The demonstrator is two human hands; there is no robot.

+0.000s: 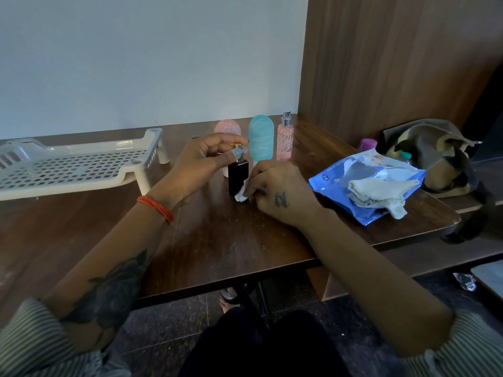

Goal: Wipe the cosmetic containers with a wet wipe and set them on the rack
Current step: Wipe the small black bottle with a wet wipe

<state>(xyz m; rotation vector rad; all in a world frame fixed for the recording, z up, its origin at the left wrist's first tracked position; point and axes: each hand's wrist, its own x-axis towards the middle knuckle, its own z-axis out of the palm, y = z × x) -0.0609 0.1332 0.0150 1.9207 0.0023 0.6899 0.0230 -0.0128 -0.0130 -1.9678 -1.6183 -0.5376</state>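
So over by the table's (245,240) left edge you've got the white perforated rack (76,165) standing on its legs, nothing on it. Moving right, your left hand (201,164) with the orange thread on the wrist has its fingers (237,152) pinched around the gold cap of the black bottle (237,176), which stands upright on the table around the middle. Your right hand (277,190) is right beside it, fingers curled on a small white wet wipe (241,194) pressed against the bottle's lower right side. Behind your hands, toward the back edge, there's a pink rounded container (227,129), partly hidden by your left hand, then a teal rounded container (261,141) and a pink spray bottle (285,140) with a silver top, all upright and close together. Near the right edge lies the blue wipes pack (334,183) with a crumpled cloth (378,193) on top, and a bag (435,148) sits past that.
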